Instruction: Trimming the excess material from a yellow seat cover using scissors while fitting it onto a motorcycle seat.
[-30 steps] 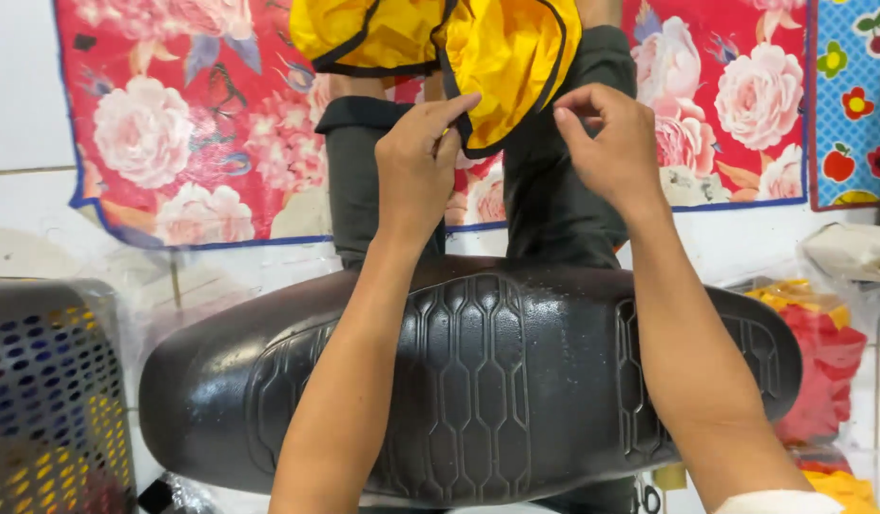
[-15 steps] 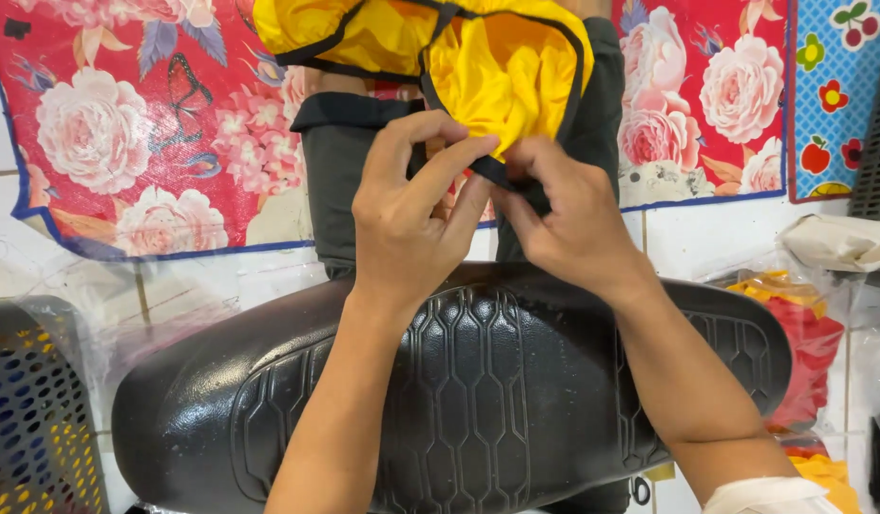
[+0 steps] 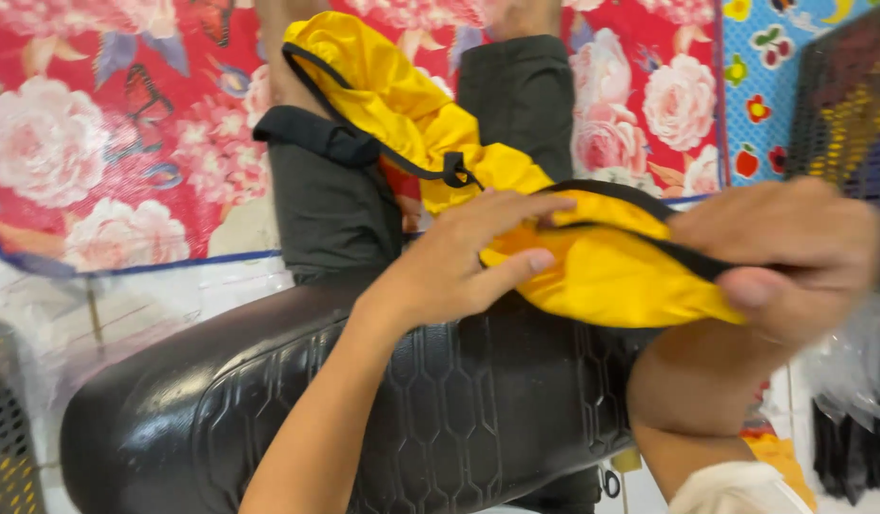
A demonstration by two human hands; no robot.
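Note:
A yellow fabric cover (image 3: 592, 271) with black edging and a black strap (image 3: 316, 138) stretches from the upper left down to the right. My right hand (image 3: 782, 257) grips its black-edged end and is blurred. My left hand (image 3: 459, 262) rests on the yellow fabric, fingers spread, thumb pressing it. Beneath both lies a black motorcycle seat (image 3: 440, 409) with a hexagon pattern. Dark grey trouser legs (image 3: 326, 209) lie behind the seat, partly under the cover.
A red floral mat (image 3: 107, 143) covers the floor behind, with a blue patterned mat (image 3: 768, 86) at the upper right. A dark mesh basket (image 3: 849, 105) stands at the right edge, another (image 3: 7, 447) at the lower left. Plastic-wrapped items (image 3: 854, 419) lie at the right.
The yellow cover has been pulled down and to the right over the seat. My right hand swung out to the right with its end; my left hand stayed near the middle.

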